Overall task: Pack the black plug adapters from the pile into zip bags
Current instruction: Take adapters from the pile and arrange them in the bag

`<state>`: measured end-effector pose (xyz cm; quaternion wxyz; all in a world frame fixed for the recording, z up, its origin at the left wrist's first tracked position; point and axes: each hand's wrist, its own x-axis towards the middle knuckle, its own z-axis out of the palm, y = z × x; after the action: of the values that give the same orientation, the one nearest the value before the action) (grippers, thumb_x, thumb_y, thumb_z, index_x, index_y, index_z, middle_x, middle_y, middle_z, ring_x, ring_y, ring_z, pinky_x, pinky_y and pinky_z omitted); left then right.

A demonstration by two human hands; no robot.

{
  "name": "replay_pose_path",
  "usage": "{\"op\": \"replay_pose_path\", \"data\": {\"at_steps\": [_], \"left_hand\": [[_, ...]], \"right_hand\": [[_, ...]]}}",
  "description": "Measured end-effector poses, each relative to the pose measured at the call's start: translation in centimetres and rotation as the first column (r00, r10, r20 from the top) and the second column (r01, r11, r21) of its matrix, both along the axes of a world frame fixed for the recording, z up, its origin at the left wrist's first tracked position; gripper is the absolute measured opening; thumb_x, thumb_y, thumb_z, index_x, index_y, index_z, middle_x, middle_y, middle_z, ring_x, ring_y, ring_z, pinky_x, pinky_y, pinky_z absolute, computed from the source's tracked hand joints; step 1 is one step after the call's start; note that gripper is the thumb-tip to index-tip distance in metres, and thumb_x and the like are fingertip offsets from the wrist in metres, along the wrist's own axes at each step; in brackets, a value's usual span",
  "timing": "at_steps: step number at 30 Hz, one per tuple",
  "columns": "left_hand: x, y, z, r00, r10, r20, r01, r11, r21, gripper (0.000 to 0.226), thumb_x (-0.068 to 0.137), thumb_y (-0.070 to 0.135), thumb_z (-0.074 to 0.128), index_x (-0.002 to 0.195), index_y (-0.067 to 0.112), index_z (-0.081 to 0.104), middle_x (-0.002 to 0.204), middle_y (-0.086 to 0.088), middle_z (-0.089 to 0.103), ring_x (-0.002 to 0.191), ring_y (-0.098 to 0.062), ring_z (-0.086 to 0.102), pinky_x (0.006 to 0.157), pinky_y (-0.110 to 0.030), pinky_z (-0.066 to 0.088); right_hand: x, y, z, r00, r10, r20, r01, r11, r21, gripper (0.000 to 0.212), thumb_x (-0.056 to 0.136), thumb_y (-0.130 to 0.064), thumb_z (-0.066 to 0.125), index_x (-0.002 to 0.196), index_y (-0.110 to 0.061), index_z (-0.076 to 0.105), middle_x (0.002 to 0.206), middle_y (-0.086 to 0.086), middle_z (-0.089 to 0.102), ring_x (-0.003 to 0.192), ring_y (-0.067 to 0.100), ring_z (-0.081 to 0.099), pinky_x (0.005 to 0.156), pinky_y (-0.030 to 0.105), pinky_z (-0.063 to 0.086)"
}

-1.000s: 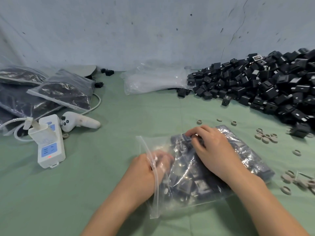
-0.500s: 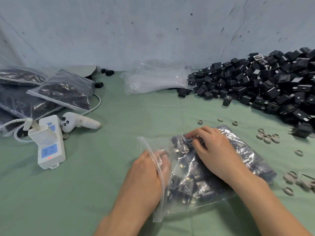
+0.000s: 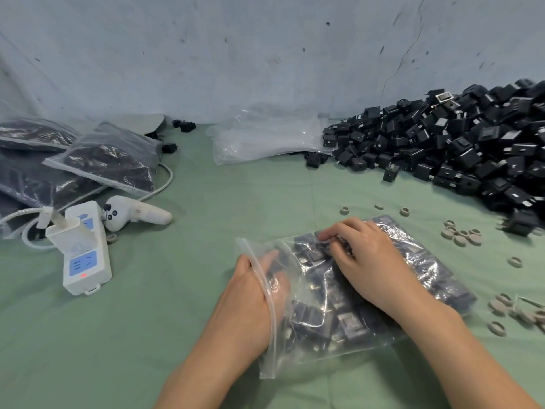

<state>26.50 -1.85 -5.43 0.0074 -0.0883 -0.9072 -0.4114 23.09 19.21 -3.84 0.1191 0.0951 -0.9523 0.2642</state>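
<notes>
Clear zip bag (image 3: 339, 329) (left hand (image 3: 250, 299) inside) lies under right hand (image 3: 374, 261).

— What sort of place was it?
— A small packing workshop, by the look of it. A bulk pile (image 3: 460, 149) of black adapters lay on a green-covered bench (image 3: 147, 335) against a scuffed, cracked wall (image 3: 236, 54).
— What else showed it?
— There were filled bags (image 3: 109, 157) stacked at the left, empty bags (image 3: 265, 137) at the back, and loose rings (image 3: 461, 234) scattered about.
</notes>
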Motion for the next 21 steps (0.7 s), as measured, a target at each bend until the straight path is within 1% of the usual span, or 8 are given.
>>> {"op": "replay_pose_path", "data": {"at_steps": [2,4,6,8,12,17,19,21], "left_hand": [[-0.24,0.0,0.2,0.999,-0.037,-0.006,0.037,0.999,0.014,0.05,0.095,0.048,0.039,0.144,0.038,0.045,0.146,0.017,0.04,0.126,0.006,0.044,0.103,-0.017,0.035],[-0.27,0.09,0.49,0.998,-0.062,0.001,0.062,0.997,0.038,0.053,0.09,0.053,0.038,0.141,0.04,0.045,0.144,0.019,0.043,0.126,0.004,0.046,0.104,-0.02,0.039],[-0.2,0.18,0.61,0.999,-0.046,0.023,0.045,0.998,0.055,0.048,0.09,0.056,0.039,0.136,0.047,0.045,0.136,0.018,0.044,0.109,0.014,0.052,0.09,-0.011,0.044],[-0.01,0.24,0.51,0.999,0.005,0.035,-0.007,0.998,0.065,0.033,0.093,0.052,0.043,0.126,0.055,0.047,0.123,0.018,0.043,0.093,0.02,0.052,0.073,-0.005,0.041],[0.08,0.4,0.28,0.999,0.035,0.039,-0.037,0.998,0.059,0.013,0.093,0.054,0.041,0.1,0.055,0.051,0.113,0.022,0.048,0.09,0.014,0.055,0.074,-0.008,0.039],[-0.27,0.22,0.2,0.999,-0.022,0.024,0.022,1.0,-0.006,0.021,0.096,0.051,0.038,0.109,0.052,0.054,0.125,0.021,0.052,0.103,0.015,0.049,0.08,-0.001,0.032],[-0.29,0.03,0.04,0.998,-0.044,0.052,0.044,0.999,-0.009,0.033,0.096,0.055,0.035,0.124,0.052,0.052,0.136,0.02,0.046,0.113,0.008,0.049,0.09,-0.009,0.037],[-0.4,0.02,0.05,0.994,-0.076,0.076,0.076,0.997,0.005,0.046,0.092,0.061,0.032,0.133,0.049,0.049,0.141,0.02,0.044,0.118,0.001,0.052,0.1,-0.026,0.045]], "right_hand": [[0.03,0.01,0.0,1.0,-0.001,-0.003,0.001,1.0,-0.002,0.025,0.101,-0.027,0.047,0.112,-0.03,0.068,0.115,-0.016,0.059,0.109,0.011,0.047,0.103,0.039,0.039],[0.09,0.03,-0.02,1.0,0.001,-0.007,-0.001,1.0,-0.003,0.025,0.1,-0.027,0.047,0.112,-0.03,0.068,0.114,-0.016,0.059,0.108,0.012,0.048,0.102,0.039,0.039],[0.13,0.02,-0.04,1.0,0.002,-0.012,-0.002,1.0,-0.004,0.024,0.1,-0.027,0.047,0.111,-0.029,0.068,0.113,-0.016,0.059,0.107,0.011,0.048,0.102,0.039,0.039],[0.12,0.0,-0.05,1.0,0.002,-0.015,-0.002,1.0,-0.002,0.024,0.1,-0.027,0.047,0.111,-0.029,0.068,0.113,-0.017,0.058,0.107,0.011,0.047,0.102,0.039,0.039],[0.08,-0.01,-0.06,1.0,0.001,-0.011,-0.001,1.0,-0.001,0.024,0.1,-0.027,0.047,0.112,-0.03,0.068,0.113,-0.018,0.058,0.108,0.01,0.047,0.103,0.038,0.039],[0.07,0.03,-0.11,1.0,-0.002,-0.013,0.002,1.0,0.001,0.024,0.1,-0.026,0.047,0.112,-0.029,0.068,0.113,-0.018,0.057,0.107,0.01,0.046,0.102,0.038,0.039],[0.03,0.0,-0.14,1.0,-0.004,-0.01,0.004,1.0,0.001,0.024,0.1,-0.026,0.047,0.111,-0.03,0.068,0.113,-0.018,0.057,0.107,0.01,0.046,0.102,0.038,0.039],[-0.01,-0.01,-0.16,1.0,-0.006,-0.011,0.006,1.0,0.001,0.023,0.1,-0.026,0.048,0.111,-0.03,0.068,0.113,-0.017,0.058,0.108,0.011,0.047,0.102,0.038,0.039]]}}
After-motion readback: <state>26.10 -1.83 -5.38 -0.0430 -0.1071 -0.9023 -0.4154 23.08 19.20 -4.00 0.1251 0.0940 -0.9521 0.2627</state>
